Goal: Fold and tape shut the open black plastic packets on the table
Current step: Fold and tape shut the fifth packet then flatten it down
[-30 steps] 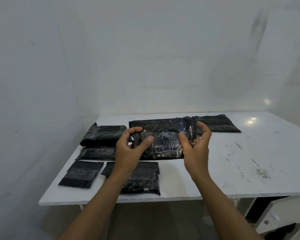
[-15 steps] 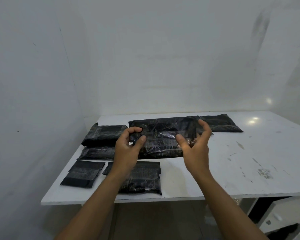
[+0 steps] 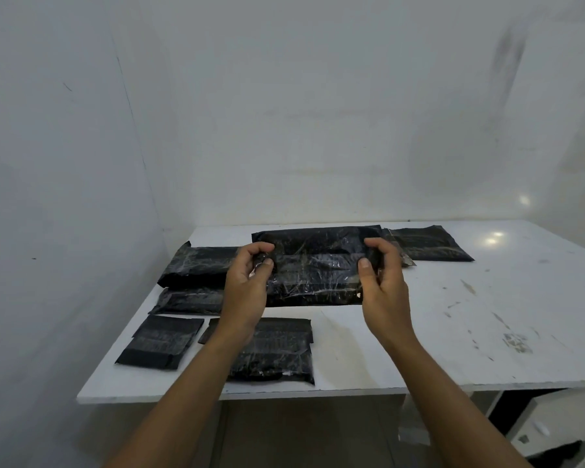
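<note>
Pale, smudged walls meet in a corner behind a scuffed white counter (image 3: pixel 470 332) with grey marks on its right half.

At the front left corner lies a small folded flat black plastic packet (image 3: pixel 161 342). Behind it is a thin crinkled black packet (image 3: pixel 189 300), and behind that a bulkier black packet (image 3: pixel 199 266) near the left wall. Just right of the small folded one, a glossy square black packet (image 3: pixel 277 352) lies at the front edge, partly under the left forearm.

In the middle is the long wrinkled black plastic packet (image 3: pixel 314 275). The left hand (image 3: pixel 247 288) pinches its left end between curled fingers and thumb, and the right hand (image 3: pixel 384 282) pinches its right end the same way. Whether its lower edge touches the counter cannot be told. A black sheet shows directly behind it; whether that is its open flap or a separate packet is unclear.

Further right, at the back, a flat black packet (image 3: pixel 429 243) lies on the counter, apart from the hands.
</note>
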